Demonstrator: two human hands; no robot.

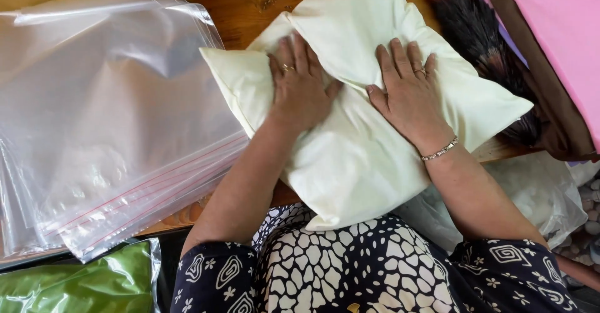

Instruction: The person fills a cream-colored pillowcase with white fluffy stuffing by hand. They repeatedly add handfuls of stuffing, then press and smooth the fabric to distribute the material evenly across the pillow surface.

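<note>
Wooden table [250, 13]: cream pillow [369, 150] overhangs near edge; left hand [300, 88] & right hand [409, 94] flat, open, pressing it. Could slide off toward lap.

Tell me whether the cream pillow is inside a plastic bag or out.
Out. The cream pillow lies bare on the wooden table under both hands, beside the clear zip bags.

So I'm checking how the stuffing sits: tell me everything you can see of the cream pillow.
The pillow is pale cream, plain woven cloth by its look, plump and creased. It lies skewed on the wooden table, one corner hanging over the near edge above the person's patterned lap. The left hand and right hand press flat on its middle, denting it. Clear plastic bags lie just to its left; a dark feather duster lies at its right.
</note>
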